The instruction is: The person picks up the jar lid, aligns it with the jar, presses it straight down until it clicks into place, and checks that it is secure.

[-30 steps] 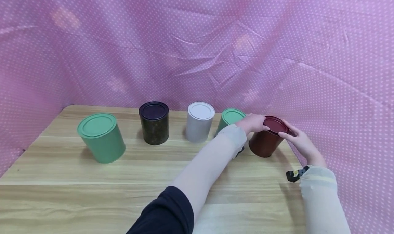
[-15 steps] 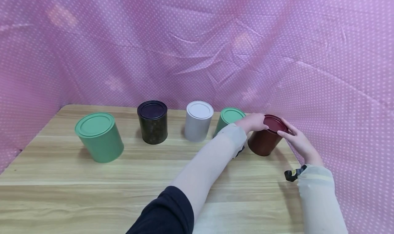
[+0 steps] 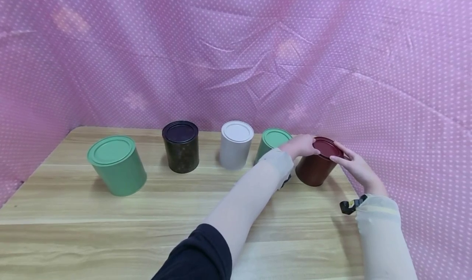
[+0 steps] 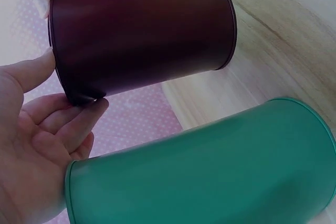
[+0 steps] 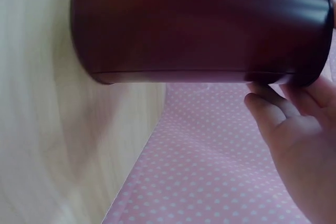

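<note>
A dark red lidded can (image 3: 313,171) stands upright on the wooden table at its right end. On its left side my left hand (image 3: 303,145) grips the top rim, thumb by the lid and fingers against the wall. From the right my right hand (image 3: 359,169) holds the same rim, thumb in front and fingers behind. Close beside the left wrist is a green can (image 3: 274,138), partly covered by that arm; the left wrist view shows its long green wall (image 4: 210,166) below the red can (image 4: 142,30). The right wrist view has the fingers (image 5: 268,116) touching the can's top end.
A white can (image 3: 237,145), a blackish can (image 3: 181,149) and a larger green can (image 3: 119,169) stand in a loose row to the left. Pink dotted cloth (image 3: 221,67) hangs behind and along the right edge of the wooden table (image 3: 147,231).
The whole scene shifts slightly left in the head view, cans and table alike. Both hands keep their hold on the red can's rim, with no clear movement of the can on the table.
</note>
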The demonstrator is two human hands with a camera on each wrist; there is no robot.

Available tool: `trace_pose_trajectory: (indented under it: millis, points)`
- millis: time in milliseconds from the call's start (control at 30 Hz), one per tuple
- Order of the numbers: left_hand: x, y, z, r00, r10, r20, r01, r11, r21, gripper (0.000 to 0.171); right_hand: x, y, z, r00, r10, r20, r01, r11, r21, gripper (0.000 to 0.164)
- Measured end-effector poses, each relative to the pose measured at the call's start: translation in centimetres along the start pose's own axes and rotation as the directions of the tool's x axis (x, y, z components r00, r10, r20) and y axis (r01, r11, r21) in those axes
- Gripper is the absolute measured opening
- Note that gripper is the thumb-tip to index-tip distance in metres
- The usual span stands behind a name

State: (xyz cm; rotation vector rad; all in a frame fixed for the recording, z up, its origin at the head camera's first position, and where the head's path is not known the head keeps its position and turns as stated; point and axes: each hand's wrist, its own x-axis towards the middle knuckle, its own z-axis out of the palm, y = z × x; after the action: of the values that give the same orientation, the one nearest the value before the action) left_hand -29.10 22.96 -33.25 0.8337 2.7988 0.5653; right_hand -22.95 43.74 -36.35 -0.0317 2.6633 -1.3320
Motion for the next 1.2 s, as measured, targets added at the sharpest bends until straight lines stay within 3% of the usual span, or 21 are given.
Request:
trace_pose_trajectory:
  millis: [267, 867, 1200]
  points:
    - [-0.2, -0.7, -0.5, 0.997, -0.078, -0.017, 0.077, 0.997, -0.014, 0.047, 0.5, -0.9, 0.7, 1.0, 0.023, 0.022, -0.023, 1.0, 0.018, 0.082]
    - [-0.4, -0.1, -1.3, 0.992, -0.122, -0.031, 0.122, 0.992, 0.011, 0.032, 0.5, -2.0, 0.6, 0.999, 0.034, 0.008, -0.034, 0.998, -0.046, 0.08]
    - [-0.2, 0.0, -1.4, 0.989, -0.146, -0.038, 0.146, 0.989, -0.009, 0.033, 0.2, -2.2, 0.8, 0.996, 0.084, -0.001, -0.084, 0.996, -0.006, 0.082]
